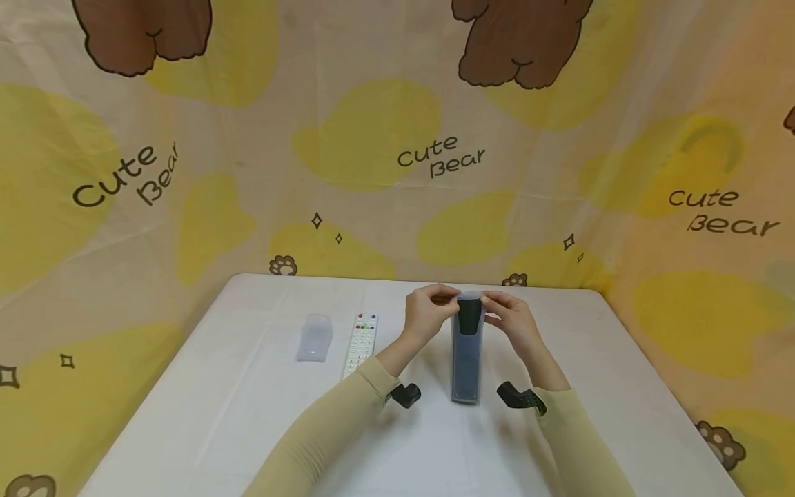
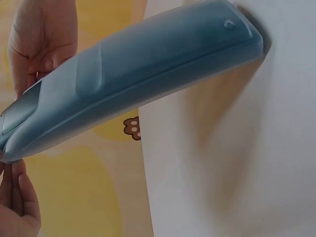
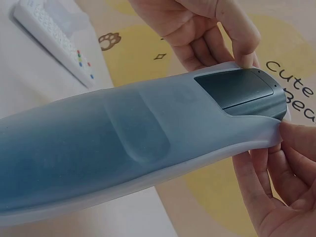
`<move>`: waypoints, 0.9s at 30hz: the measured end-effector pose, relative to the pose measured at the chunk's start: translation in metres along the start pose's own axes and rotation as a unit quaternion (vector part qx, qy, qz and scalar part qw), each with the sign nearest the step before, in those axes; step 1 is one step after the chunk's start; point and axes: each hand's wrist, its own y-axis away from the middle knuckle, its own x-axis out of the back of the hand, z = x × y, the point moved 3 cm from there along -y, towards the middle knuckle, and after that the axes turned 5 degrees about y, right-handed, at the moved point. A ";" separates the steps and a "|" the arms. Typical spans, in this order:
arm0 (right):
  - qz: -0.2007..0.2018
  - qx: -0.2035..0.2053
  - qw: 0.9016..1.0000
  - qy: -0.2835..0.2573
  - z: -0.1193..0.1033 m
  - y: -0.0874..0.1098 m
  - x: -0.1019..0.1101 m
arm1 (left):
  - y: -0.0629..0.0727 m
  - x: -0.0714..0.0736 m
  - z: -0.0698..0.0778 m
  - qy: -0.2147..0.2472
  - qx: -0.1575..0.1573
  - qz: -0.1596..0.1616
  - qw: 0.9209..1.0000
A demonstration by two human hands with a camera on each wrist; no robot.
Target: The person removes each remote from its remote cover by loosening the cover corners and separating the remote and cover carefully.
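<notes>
Between my hands a dark remote control (image 3: 247,91) stands tilted inside a translucent silicone cover (image 1: 466,369). Its dark top end shows through the cover's cut-out, and the rest is seen dimly through the cover. My left hand (image 1: 428,310) pinches the left edge of the cover's open top end. At the opposite edge, my right hand (image 1: 514,328) pinches the cover between thumb and fingers, shown close up in the right wrist view. In the left wrist view the cover's lower end reaches down close over the white table (image 2: 222,163).
To the left on the table lies a white remote control (image 1: 361,345) with colored buttons, partly behind my left forearm. Beside it lies an empty-looking translucent cover (image 1: 315,338). A patterned cloth (image 1: 373,138) hangs behind the table. Black wrist mounts (image 1: 520,396) stick out from the sleeves.
</notes>
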 end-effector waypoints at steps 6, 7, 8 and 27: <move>-0.003 0.002 1.000 0.006 -0.001 -0.001 0.002 | -0.002 0.001 0.000 0.031 0.011 -0.012 0.999; -0.004 0.004 1.000 0.006 -0.001 -0.001 0.002 | -0.003 0.001 -0.001 0.038 0.016 -0.015 0.999; -0.006 0.006 1.000 0.006 -0.001 -0.002 0.002 | -0.004 0.001 -0.001 0.046 0.022 -0.018 0.998; -0.067 0.005 0.998 0.009 -0.003 0.005 0.011 | -0.002 -0.003 0.000 0.239 0.159 -0.065 0.956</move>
